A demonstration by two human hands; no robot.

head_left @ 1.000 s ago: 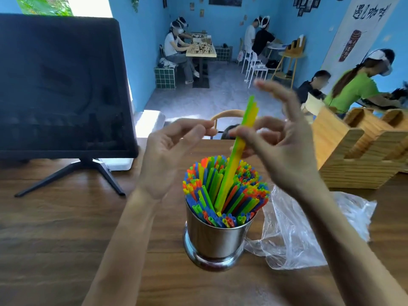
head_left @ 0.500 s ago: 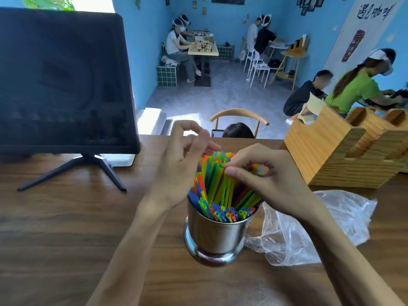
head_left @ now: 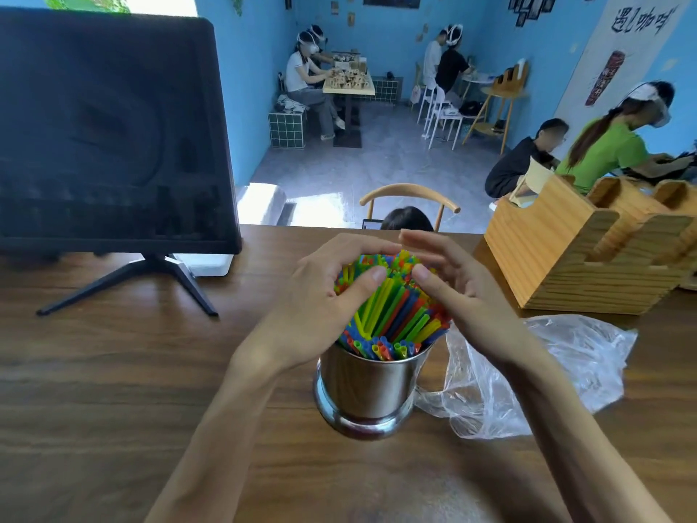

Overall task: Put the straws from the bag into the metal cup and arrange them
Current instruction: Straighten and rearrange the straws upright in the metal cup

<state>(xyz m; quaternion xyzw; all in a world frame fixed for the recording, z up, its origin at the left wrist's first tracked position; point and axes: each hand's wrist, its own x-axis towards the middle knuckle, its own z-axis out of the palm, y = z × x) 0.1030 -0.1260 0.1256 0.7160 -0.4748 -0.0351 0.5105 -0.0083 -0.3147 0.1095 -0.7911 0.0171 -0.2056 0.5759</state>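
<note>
straws: bundle of thin plastic straws in green, blue, orange, red and yellow (head_left: 392, 315), standing packed in the cup at frame centre, tops fanned out and leaning toward the upper part of the frame
cup: shiny cylindrical metal cup with flared base (head_left: 367, 390), upright on the bench, lower centre
left hand: left hand (head_left: 324, 296) cupped round the left side of the straw tops, fingers curled over them, thumb pressed on the near side of the bundle
right hand: right hand (head_left: 456, 285) cupped round the right side, thumb on the straws just beside the left thumb, fingers bent over the far tops
bag: crumpled clear plastic bag (head_left: 558, 375), lying flat on the bench just right of the cup, touching its base; contents cannot tell
bench: brown wood-grain bench (head_left: 113, 390)
monitor: black flat monitor on a splayed stand (head_left: 105, 137), upper left
holder: pale slotted wooden holder (head_left: 573, 251), right edge of frame, behind the bag
background: people seated at tables in a blue-walled room, top of frame
</note>
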